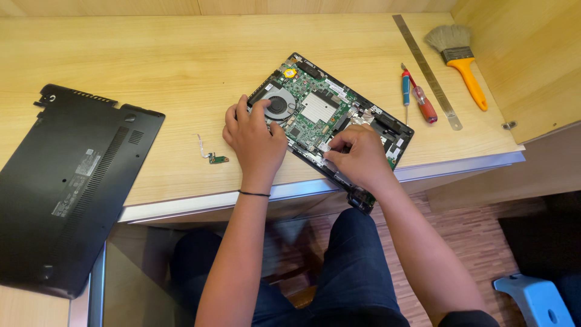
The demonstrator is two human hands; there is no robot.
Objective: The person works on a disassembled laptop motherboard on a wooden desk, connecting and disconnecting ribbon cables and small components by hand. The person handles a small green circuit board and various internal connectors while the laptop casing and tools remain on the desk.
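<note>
1. The fingers (242,112) of the left hand (253,140) are spread narrowly and pressed flat on the near-left edge of the opened laptop (330,118), beside its round cooling fan (278,106); they grip nothing.
2. The fingers (336,144) of the right hand (362,158) are curled tight, thumb and forefinger pinching a small pale strip (325,147) at the laptop's near edge; whether it is a cable or a tab I cannot tell.
3. At 9 o'clock from the left hand lies the removed black bottom cover (69,181), overhanging the desk (151,60) edge.
4. Between cover and left hand, a small green circuit piece (216,159) with a thin white lead lies on the wood.
5. The laptop sits at the desk's middle, near edge, bottom side up and uncovered: green board, silver heat plate (318,108), yellow coin cell (290,72), black frame.
6. Its long axis runs from 10 o'clock to 4 o'clock, the near-right corner hanging past the desk edge.
7. At 2 o'clock from the right hand lie a blue screwdriver (405,88) and a red screwdriver (423,103), then a steel ruler (426,69), then a yellow-handled brush (463,60).
</note>
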